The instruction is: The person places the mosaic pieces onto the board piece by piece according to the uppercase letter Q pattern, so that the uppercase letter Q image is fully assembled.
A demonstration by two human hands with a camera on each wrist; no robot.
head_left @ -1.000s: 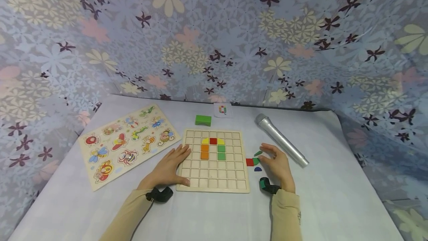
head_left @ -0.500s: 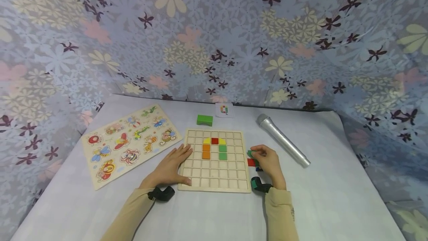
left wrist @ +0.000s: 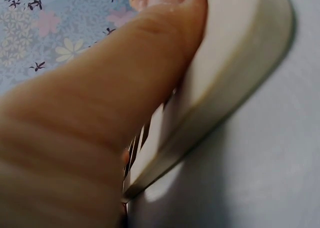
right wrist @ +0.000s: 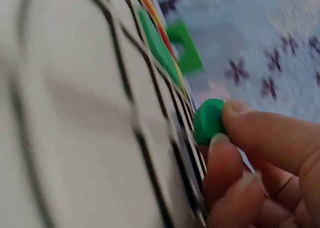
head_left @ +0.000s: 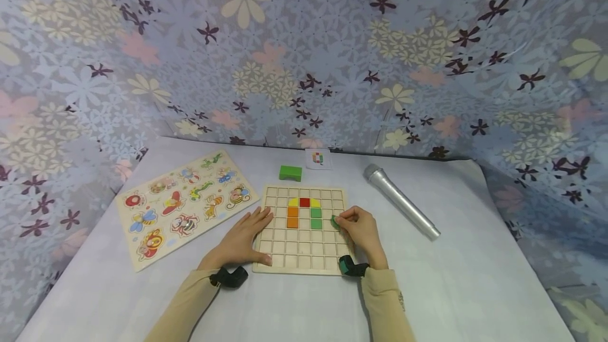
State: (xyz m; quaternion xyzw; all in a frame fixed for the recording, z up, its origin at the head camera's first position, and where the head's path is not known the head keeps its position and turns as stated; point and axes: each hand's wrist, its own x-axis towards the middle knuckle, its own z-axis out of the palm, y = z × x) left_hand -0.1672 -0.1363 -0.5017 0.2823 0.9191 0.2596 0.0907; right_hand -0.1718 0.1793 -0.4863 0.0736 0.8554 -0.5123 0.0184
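Observation:
A wooden grid board (head_left: 304, 249) lies on the table. It bears a red square (head_left: 304, 202) between two yellow curved pieces (head_left: 315, 203), two orange squares (head_left: 292, 216) on the left and two green squares (head_left: 316, 218) on the right. My left hand (head_left: 241, 239) rests along the board's left edge, fingers straight and thumb on the near corner. Over the right columns, my right hand (head_left: 362, 228) pinches a small green tile with a curved edge (right wrist: 209, 120) between thumb and fingertips. The loose pieces right of the board are hidden behind this hand.
A board with insect pictures (head_left: 190, 199) lies at the left. Behind the grid board stand a green notched block (head_left: 291, 173) and a small pattern card (head_left: 317, 159). A silver microphone (head_left: 404, 202) lies to the right. Floral cloth (head_left: 304, 57) hangs behind the table.
My right hand has picked up the green tile from beside the loose pieces and carried it left over the grid board. My left hand has stayed on the board's edge.

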